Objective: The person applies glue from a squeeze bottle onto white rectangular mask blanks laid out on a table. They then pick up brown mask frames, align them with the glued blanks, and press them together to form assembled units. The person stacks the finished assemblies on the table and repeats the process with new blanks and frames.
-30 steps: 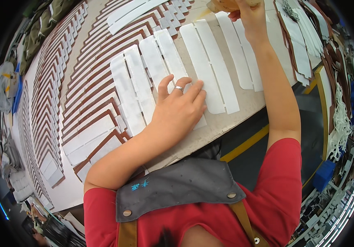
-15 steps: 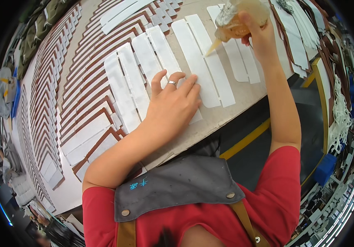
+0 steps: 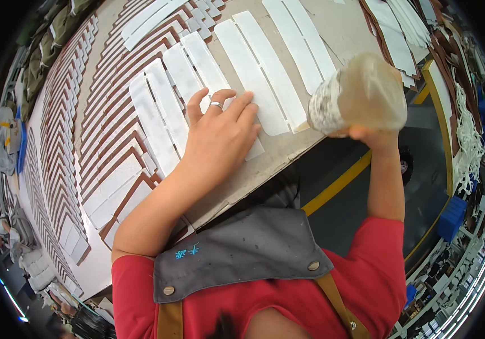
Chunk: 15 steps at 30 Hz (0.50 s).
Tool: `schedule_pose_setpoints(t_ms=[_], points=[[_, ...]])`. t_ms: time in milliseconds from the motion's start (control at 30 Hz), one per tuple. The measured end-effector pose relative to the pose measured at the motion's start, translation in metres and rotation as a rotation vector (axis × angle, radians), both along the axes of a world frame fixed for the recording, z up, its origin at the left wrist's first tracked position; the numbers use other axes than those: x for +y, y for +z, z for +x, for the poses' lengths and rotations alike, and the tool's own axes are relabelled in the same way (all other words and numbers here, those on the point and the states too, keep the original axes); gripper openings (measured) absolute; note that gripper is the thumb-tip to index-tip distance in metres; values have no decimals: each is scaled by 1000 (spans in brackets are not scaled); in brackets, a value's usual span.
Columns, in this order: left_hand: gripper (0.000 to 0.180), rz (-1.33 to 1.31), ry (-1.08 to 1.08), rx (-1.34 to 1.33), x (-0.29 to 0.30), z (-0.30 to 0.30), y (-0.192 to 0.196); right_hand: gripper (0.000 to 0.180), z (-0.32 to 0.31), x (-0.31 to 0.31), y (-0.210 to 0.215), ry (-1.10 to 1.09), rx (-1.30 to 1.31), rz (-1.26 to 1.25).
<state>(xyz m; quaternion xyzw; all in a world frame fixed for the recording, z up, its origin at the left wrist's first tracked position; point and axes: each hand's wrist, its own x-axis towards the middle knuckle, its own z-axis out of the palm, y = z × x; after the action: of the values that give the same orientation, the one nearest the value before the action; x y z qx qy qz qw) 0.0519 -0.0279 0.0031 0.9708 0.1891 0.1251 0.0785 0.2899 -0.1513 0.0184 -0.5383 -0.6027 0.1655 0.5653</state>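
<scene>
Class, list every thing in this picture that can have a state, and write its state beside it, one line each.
Left hand: flat, palm down, pressing on white strips.
Right hand: closed around a bottle, raised above the table edge.
Bottle: tipped on its side, held, brownish liquid inside.
White strips: lying flat side by side on the table.
Table: covered with rows of strips.

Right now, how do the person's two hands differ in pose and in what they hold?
The left hand lies flat, palm down, fingers spread on the white strips; the right hand is raised off the table, gripping a clear bottle. The left hand wears a ring; none shows on the right hand. Both are bare.
</scene>
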Motion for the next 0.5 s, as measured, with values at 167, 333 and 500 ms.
schedule_pose_setpoints(t_ms=[167,333,500], points=[[25,-1,9,10,-1,-1,1,100,-1,-20,-5,-144,-166,67],[25,-7,6,-3,0,-1,-1,86,16,-17,2,-302,-61,119],[26,-8,10,-17,-1,1,-2,29,41,53,5,-277,81,151]])
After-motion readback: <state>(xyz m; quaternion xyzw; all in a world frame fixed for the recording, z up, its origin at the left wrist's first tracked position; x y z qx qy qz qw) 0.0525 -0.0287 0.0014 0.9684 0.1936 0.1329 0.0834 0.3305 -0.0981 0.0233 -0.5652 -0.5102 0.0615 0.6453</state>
